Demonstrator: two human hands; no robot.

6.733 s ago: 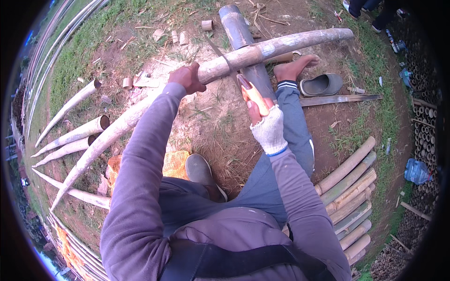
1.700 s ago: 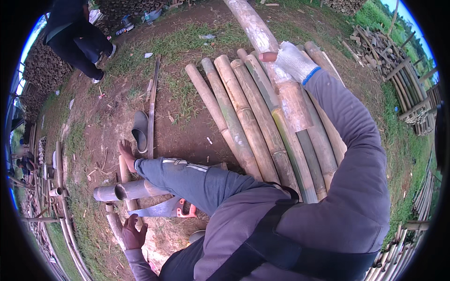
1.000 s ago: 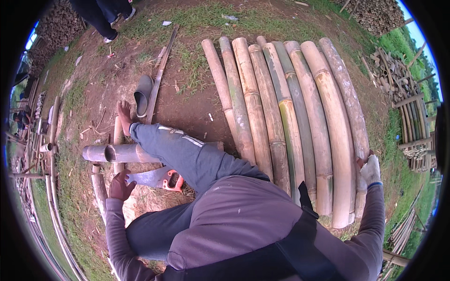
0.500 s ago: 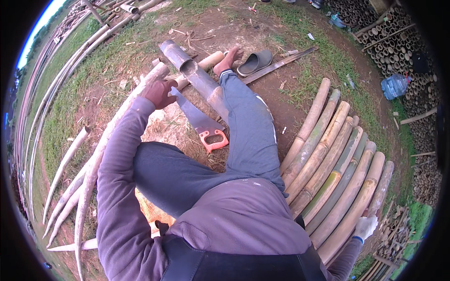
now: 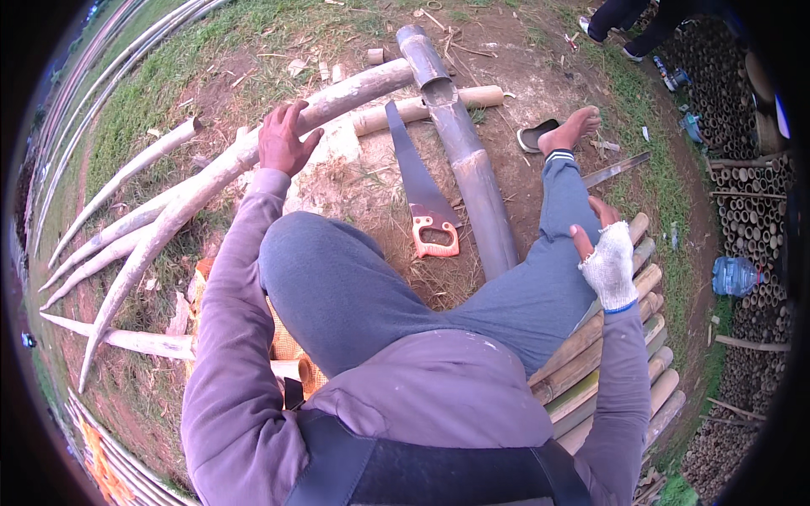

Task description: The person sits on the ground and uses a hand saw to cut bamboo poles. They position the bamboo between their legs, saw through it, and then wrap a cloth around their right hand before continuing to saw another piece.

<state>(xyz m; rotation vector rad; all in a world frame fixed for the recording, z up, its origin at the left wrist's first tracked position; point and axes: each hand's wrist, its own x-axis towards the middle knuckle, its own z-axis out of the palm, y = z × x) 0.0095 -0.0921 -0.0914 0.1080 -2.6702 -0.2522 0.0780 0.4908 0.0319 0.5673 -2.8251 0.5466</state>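
Observation:
My left hand [image 5: 285, 142] is bare and curls over a long pale bamboo pole [image 5: 202, 190], its thumb apart on the near side. The pole's far end meets a dark, thick bamboo post [image 5: 485, 198] with a notch cut near its top. My right hand [image 5: 609, 261], in a white glove with bare thumb and fingertips, is at my outstretched leg below the knee. Its thumb and fingers are apart, with nothing seen between them. Between my legs and the pole lies a hand saw [image 5: 416, 173] with an orange handle, its blade pointing away from me.
A row of cut bamboo pieces [image 5: 582, 346] lies at my right, partly behind my arm. Another bamboo length [image 5: 472, 97] passes beneath the post. Farther right are a blue water jug [image 5: 734, 276] and stacked bamboo [image 5: 751, 228]. Another person's legs [image 5: 624, 18] stand at the far right.
My right hand has left the end of a bamboo piece at the lower right and come up to my leg. That leg has swung outward to the right. My left hand stays on the pole.

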